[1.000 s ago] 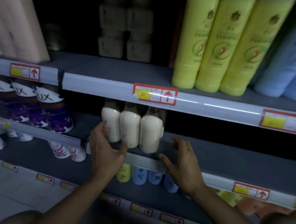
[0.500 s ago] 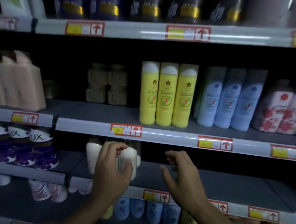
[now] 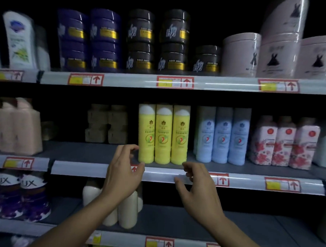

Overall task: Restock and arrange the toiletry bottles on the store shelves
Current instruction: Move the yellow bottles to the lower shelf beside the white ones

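Three yellow bottles (image 3: 163,134) stand side by side at the front of the middle shelf (image 3: 81,152). My left hand (image 3: 123,174) hovers just left of and below them, fingers curled and apart, holding nothing. My right hand (image 3: 196,187) is raised in front of the shelf's edge strip (image 3: 161,175), below the yellow bottles, also empty with fingers spread. A wrapped pack of cream bottles (image 3: 127,212) stands on the shelf below, partly hidden by my left forearm.
Light blue bottles (image 3: 223,136) and pink floral bottles (image 3: 285,145) stand right of the yellow ones. Tan boxes (image 3: 107,124) sit deep at the back; peach bottles (image 3: 14,127) at left. Dark jars (image 3: 140,42) and pink tubs (image 3: 279,55) fill the top shelf. Purple bottles (image 3: 22,197) lower left.
Both hands have risen from the cream bottles on the lower shelf up to the middle shelf's edge. The view has tilted upward, bringing the top shelf into sight.
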`<act>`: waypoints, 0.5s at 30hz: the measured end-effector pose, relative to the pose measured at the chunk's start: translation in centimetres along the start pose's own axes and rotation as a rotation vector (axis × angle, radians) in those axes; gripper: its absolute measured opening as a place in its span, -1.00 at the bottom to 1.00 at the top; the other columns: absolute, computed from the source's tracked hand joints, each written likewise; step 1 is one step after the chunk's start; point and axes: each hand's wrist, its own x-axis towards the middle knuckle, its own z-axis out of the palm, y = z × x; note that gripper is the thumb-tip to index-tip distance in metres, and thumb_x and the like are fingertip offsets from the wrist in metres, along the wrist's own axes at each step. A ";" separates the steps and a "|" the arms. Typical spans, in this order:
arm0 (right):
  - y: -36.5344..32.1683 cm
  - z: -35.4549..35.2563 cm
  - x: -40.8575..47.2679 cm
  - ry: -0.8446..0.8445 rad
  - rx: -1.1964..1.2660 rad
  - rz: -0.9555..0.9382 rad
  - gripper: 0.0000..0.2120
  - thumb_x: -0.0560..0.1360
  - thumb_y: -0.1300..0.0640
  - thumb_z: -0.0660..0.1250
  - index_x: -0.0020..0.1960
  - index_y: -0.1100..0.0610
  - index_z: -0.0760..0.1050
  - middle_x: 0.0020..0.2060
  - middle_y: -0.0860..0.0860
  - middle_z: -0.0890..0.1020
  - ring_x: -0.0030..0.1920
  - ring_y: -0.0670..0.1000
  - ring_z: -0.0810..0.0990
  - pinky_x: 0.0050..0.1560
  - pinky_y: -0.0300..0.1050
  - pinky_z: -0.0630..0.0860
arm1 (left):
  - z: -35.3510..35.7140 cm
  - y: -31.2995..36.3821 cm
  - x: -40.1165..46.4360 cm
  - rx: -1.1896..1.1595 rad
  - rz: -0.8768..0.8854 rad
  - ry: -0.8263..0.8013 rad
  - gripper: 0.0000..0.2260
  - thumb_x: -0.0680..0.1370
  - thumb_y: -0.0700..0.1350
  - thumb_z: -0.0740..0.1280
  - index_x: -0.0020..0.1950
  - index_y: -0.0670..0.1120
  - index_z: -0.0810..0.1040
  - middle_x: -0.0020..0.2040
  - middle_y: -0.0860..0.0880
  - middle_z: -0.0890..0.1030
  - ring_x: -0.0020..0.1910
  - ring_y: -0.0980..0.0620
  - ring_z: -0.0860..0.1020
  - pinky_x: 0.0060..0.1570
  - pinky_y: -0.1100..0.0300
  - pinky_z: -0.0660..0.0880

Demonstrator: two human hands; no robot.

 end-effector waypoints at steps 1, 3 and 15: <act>0.0 -0.1 0.4 0.002 -0.002 0.003 -0.58 0.56 -0.06 0.42 0.36 0.01 0.45 0.12 -0.13 0.51 0.10 -0.16 0.52 0.13 -0.09 0.55 | 0.2 0.0 0.3 -0.006 -0.018 -0.003 -0.63 0.52 -0.09 0.49 0.28 0.06 0.48 0.15 0.13 0.43 0.08 0.17 0.48 -0.03 0.13 0.51; 0.1 -0.2 1.2 0.007 0.004 0.016 -0.57 0.56 -0.04 0.43 0.38 0.04 0.45 0.14 -0.12 0.51 0.11 -0.14 0.52 0.13 -0.09 0.55 | 0.6 -0.1 1.0 0.009 -0.047 -0.010 -0.61 0.53 -0.03 0.49 0.30 0.06 0.46 0.16 0.13 0.41 0.08 0.18 0.46 -0.01 0.07 0.55; 3.4 2.2 8.3 0.026 0.022 0.146 -0.29 0.53 -0.08 0.45 0.57 0.10 0.26 0.42 0.01 0.48 0.43 0.02 0.46 0.39 0.03 0.46 | 4.3 -1.3 6.4 -0.102 -0.147 0.021 -0.29 0.38 0.14 0.61 0.39 0.00 0.34 0.28 0.00 0.43 0.06 0.17 0.50 0.04 0.22 0.47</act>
